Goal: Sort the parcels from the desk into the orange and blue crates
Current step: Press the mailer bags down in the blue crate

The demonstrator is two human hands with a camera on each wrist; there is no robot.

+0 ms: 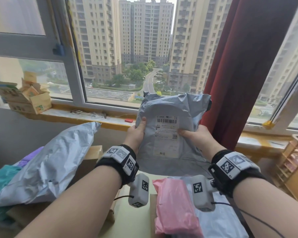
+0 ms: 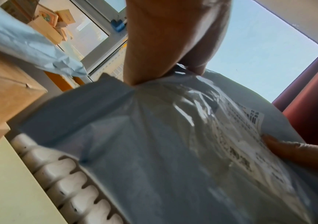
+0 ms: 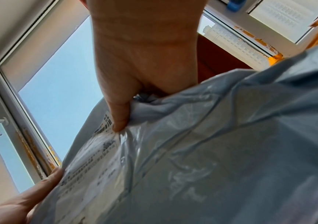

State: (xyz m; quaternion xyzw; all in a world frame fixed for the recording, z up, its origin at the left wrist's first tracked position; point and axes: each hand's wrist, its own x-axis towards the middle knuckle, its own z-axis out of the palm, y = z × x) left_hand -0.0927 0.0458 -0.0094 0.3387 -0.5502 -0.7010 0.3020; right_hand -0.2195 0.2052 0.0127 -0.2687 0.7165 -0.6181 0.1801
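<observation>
- grey parcel point(image 1: 169, 134): held upright in the air above the desk point(image 1: 132, 219), label facing the viewer.
- left hand point(image 1: 136, 133) and right hand point(image 1: 194, 134): thumbs on the front, fingers curled behind, pinching its two sides.
- handling: soft, crinkled, likely light and slippery film; grip where the contents bulge.
- room: window sill point(image 1: 93, 117) close ahead, pink parcel point(image 1: 175, 208) below; crates unseen.

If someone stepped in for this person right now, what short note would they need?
Left hand and right hand both grip the grey parcel, held upright above the desk with its label facing you.
Waiting on the desk: a pink parcel, a big silver-grey parcel, cardboard boxes.
No orange or blue crate is in view, so how much is already sorted cannot be told.
Left: place this parcel, then the others.
</observation>
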